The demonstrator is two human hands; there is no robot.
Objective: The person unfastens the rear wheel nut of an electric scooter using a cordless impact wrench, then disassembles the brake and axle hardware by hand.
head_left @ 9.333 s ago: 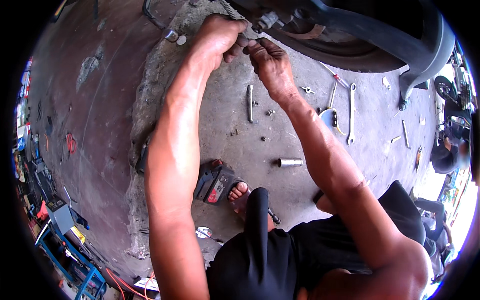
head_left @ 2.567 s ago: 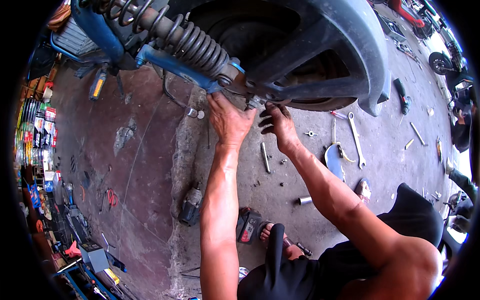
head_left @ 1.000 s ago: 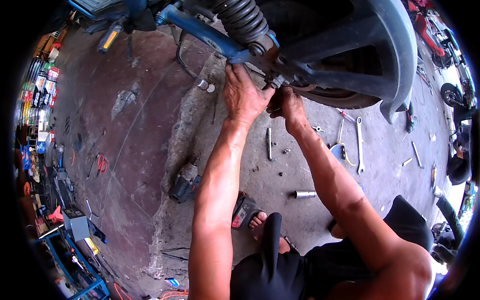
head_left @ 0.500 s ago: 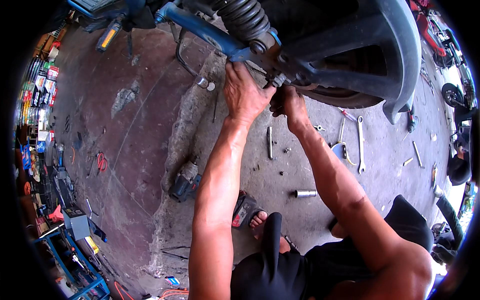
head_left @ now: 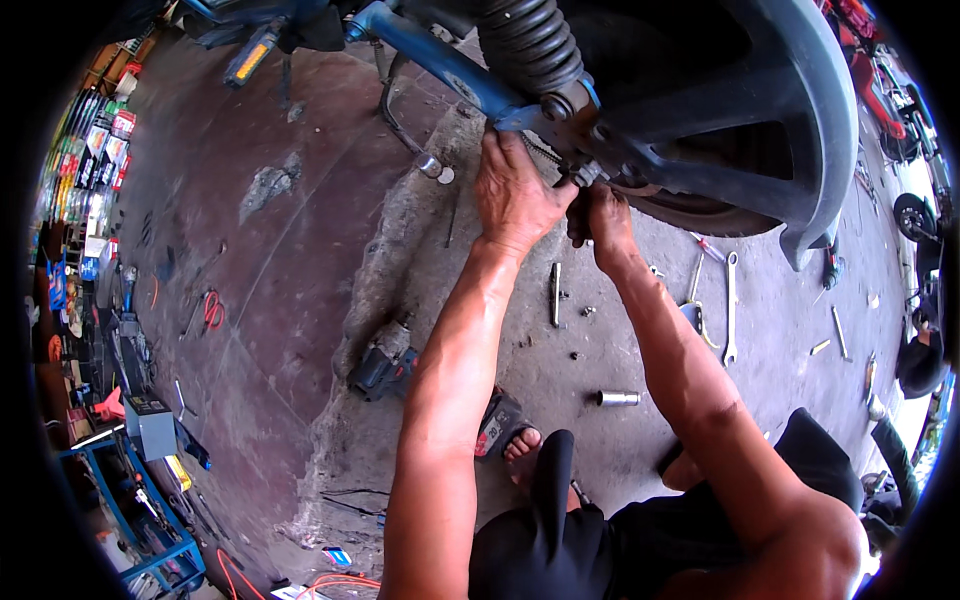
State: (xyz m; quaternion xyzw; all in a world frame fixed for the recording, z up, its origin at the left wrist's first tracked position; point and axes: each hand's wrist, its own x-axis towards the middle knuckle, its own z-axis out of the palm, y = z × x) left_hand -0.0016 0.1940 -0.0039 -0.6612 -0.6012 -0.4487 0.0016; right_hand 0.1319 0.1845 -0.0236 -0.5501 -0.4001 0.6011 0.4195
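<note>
My left hand [head_left: 515, 190] reaches up to the rear end of a blue swingarm [head_left: 440, 75]. Its fingers curl behind that end, where their tips are hidden, and the thumb points at an axle nut [head_left: 588, 172]. Just right of it, my right hand [head_left: 610, 225] is closed below the nut with its fingers bent inward. Whatever it holds there is hidden. A black coil spring [head_left: 528, 40] rises above the swingarm. Beside both hands is the wheel's tyre [head_left: 710, 216], partly behind a dark spoked frame with a grey outer edge [head_left: 832, 130].
On the floor lie a cordless impact wrench [head_left: 385, 362], a socket [head_left: 618, 398], a combination spanner [head_left: 731, 305], a metal rod [head_left: 556, 295] and small fasteners [head_left: 589, 311]. A bent lever [head_left: 400, 130] hangs left of my hands. A blue tool rack [head_left: 165, 555] stands at lower left.
The whole view has shifted, so the scene sits slightly farther right and lower. Both hands remain by the axle nut, with little visible change in their grip.
</note>
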